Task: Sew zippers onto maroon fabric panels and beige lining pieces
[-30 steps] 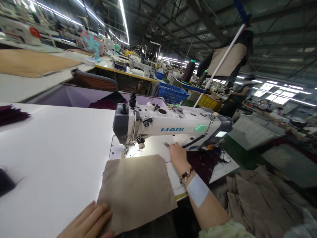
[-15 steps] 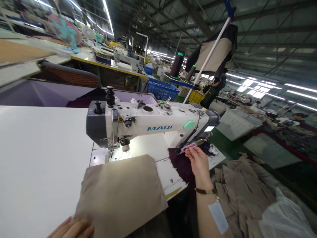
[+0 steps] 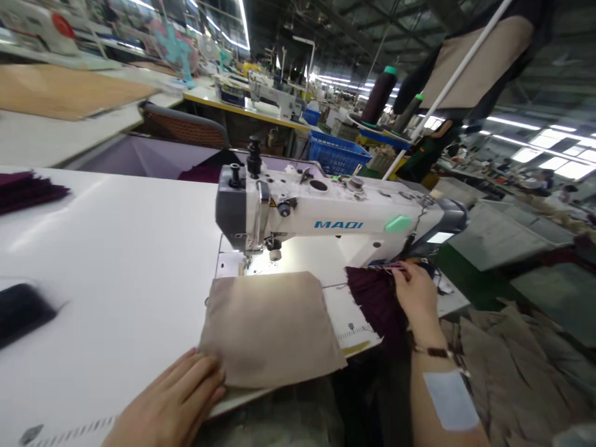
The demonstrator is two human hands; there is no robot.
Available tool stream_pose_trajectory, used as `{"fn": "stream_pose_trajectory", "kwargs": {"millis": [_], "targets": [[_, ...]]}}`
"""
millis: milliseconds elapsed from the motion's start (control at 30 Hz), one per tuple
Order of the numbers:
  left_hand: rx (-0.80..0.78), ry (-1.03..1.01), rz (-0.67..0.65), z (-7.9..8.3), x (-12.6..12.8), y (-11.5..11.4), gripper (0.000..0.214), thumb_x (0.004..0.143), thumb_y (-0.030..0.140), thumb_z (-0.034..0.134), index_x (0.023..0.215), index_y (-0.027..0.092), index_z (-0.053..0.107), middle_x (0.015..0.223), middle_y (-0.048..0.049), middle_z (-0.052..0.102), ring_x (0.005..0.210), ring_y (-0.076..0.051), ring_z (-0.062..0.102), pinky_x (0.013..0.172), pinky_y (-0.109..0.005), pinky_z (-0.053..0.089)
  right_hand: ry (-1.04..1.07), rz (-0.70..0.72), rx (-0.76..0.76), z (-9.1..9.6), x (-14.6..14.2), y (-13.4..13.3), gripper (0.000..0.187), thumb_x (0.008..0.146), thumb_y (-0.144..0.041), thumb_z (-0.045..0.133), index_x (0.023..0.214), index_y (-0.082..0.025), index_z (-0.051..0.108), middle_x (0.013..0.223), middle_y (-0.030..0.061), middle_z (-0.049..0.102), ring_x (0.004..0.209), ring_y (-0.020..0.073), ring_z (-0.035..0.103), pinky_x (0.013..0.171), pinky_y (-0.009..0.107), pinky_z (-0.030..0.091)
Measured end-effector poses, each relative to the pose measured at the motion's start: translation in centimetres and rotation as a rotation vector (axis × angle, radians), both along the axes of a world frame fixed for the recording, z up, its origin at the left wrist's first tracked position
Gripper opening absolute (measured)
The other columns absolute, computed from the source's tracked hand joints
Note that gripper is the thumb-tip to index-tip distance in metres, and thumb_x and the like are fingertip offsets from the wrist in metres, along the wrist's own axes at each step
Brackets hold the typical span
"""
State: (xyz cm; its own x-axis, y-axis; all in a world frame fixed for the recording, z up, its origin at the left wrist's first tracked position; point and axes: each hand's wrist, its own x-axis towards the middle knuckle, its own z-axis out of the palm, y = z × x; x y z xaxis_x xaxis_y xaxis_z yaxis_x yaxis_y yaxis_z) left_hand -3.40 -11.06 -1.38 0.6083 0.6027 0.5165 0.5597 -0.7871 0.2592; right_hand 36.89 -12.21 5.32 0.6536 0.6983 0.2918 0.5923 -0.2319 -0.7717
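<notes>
A flat beige fabric piece [image 3: 274, 329] lies in front of the needle area of a white sewing machine [image 3: 339, 211]. My left hand [image 3: 181, 385] is at its lower left corner, fingers close together over the cloth; the thumb is hidden. Beside the machine's base on the right, my right hand [image 3: 414, 285] pinches a slim pink-handled tool [image 3: 395, 266], whose kind I cannot make out. Dark maroon fabric [image 3: 372, 298] lies gathered just left of that hand and hangs over the table's front edge.
More maroon fabric [image 3: 28, 189] and a dark object [image 3: 23, 313] are on the white table [image 3: 121, 248] at left. Beige pieces [image 3: 516, 366] are heaped at lower right. Behind the machine stand a blue basket [image 3: 338, 154] and thread cones [image 3: 379, 96].
The view has swung left. My left hand and the beige piece have shifted toward the machine, and the piece lies flatter. The right hand with the pink-handled tool is closer to the machine's base.
</notes>
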Motion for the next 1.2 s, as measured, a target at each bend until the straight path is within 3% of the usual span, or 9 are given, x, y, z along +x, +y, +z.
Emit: {"fn": "stream_pose_trajectory", "kwargs": {"millis": [67,133,167,200,300,533,933,1033,1200], "targets": [[-0.005,0.041,0.008,1.1,0.4,0.2,0.038,0.095,0.039,0.031,0.088,0.022,0.064,0.089,-0.0013,0.065,0.084,-0.016,0.061,0.083,-0.024,0.047,-0.018,0.164,-0.036,1.0,-3.8,-1.4,0.026,0.076,-0.034,0.058,0.091,-0.015,0.064,0.104,0.0111,0.059,0.092,0.0219,0.056,0.084,0.035,0.045],[-0.059,0.045,0.034,2.0,0.9,0.4,0.038,0.095,0.035,0.03,0.084,0.02,0.063,0.087,-0.0025,0.065,0.08,-0.015,0.061,0.077,-0.023,0.049,-0.095,0.758,-0.261,1.4,-8.2,-2.9,0.03,0.076,-0.034,0.059,0.102,-0.018,0.062,0.11,0.0089,0.058,0.101,0.0211,0.054,0.089,0.032,0.042],[-0.094,0.041,0.044,2.2,1.1,0.5,0.038,0.095,0.034,0.031,0.082,0.019,0.063,0.085,-0.0027,0.064,0.078,-0.015,0.061,0.073,-0.023,0.05,-0.145,0.932,-0.378,1.4,-10.2,-3.4,0.033,0.075,-0.033,0.063,0.106,-0.021,0.061,0.112,0.0072,0.057,0.104,0.0207,0.052,0.091,0.031,0.041],[-0.13,0.04,0.05,2.5,1.2,0.6,0.038,0.095,0.034,0.031,0.081,0.019,0.063,0.083,-0.0028,0.064,0.076,-0.015,0.061,0.07,-0.024,0.05,-0.186,0.986,-0.435,1.2,-12.0,-3.8,0.035,0.073,-0.031,0.066,0.106,-0.021,0.061,0.11,0.0062,0.058,0.103,0.0205,0.053,0.09,0.03,0.041],[-0.204,0.036,0.044,2.6,1.2,0.7,0.039,0.094,0.033,0.03,0.079,0.019,0.064,0.081,-0.0032,0.063,0.073,-0.015,0.06,0.067,-0.024,0.05,-0.27,0.967,-0.514,0.2,-15.1,-4.0,0.014,0.08,-0.017,0.058,0.091,-0.02,0.066,0.094,0.0027,0.063,0.09,0.0172,0.055,0.082,0.028,0.041],[-0.36,-0.001,0.071,2.0,-0.4,0.9,0.031,0.09,0.032,0.041,0.074,0.019,0.064,0.092,-0.0054,0.06,0.083,-0.018,0.058,0.075,-0.029,0.049,-0.353,0.859,-0.666,-0.9,-14.6,-1.5,0.019,0.084,-0.019,0.054,0.068,-0.019,0.064,0.072,-0.0005,0.06,0.071,0.0136,0.056,0.063,0.023,0.036],[-0.531,-0.019,0.199,2.7,-0.1,0.9,0.024,0.084,0.023,0.046,0.062,0.016,0.053,0.092,-0.0066,0.052,0.079,-0.019,0.053,0.071,-0.034,0.047,-0.487,0.85,-0.839,-1.0,-14.8,0.4,0.018,0.081,-0.026,0.058,0.064,-0.019,0.058,0.067,-0.0002,0.065,0.067,0.0159,0.06,0.056,0.024,0.029],[-0.452,0.005,0.22,2.4,-0.1,0.5,0.014,0.083,0.02,0.047,0.072,0.016,0.055,0.094,-0.0074,0.053,0.082,-0.021,0.052,0.071,-0.035,0.046,-0.527,0.856,-0.829,-1.1,-14.9,0.1,0.004,0.079,-0.023,0.059,0.078,-0.019,0.061,0.07,0.001,0.066,0.067,0.0177,0.061,0.056,0.025,0.031],[-0.13,0.214,0.079,1.9,-0.7,0.1,0.031,0.087,0.013,0.037,0.104,0.024,0.06,0.112,-0.007,0.054,0.102,-0.023,0.048,0.096,-0.046,0.032,-0.589,1.137,-0.685,-1.3,-15.0,-1.1,0.057,0.079,-0.011,0.051,0.132,-0.031,0.037,0.076,-0.0011,0.067,0.068,0.0164,0.063,0.057,0.023,0.038]]}}
